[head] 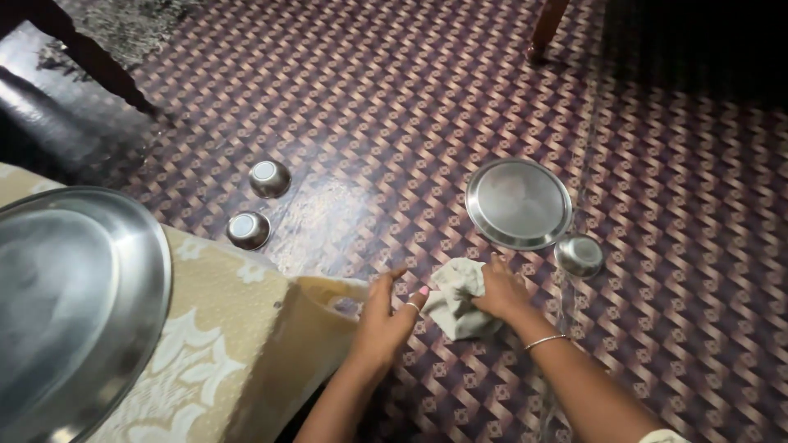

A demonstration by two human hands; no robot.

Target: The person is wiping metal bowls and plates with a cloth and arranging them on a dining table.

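Observation:
A pale crumpled cloth (454, 303) lies on the patterned floor. My right hand (501, 289) presses on its right side, fingers closed over the fabric. My left hand (384, 316) rests just left of the cloth, fingers spread, thumb touching its edge; a ring is on one finger. Just beyond the cloth a round steel plate (519, 203) lies flat, with a small steel bowl (579, 255) beside its lower right rim.
Two small steel bowls (269, 178) (249, 230) stand on the floor at the left. A large steel plate (74, 303) rests on cream patterned fabric (222, 328) near me. Dark furniture legs (98, 61) (546, 29) stand at the far edge.

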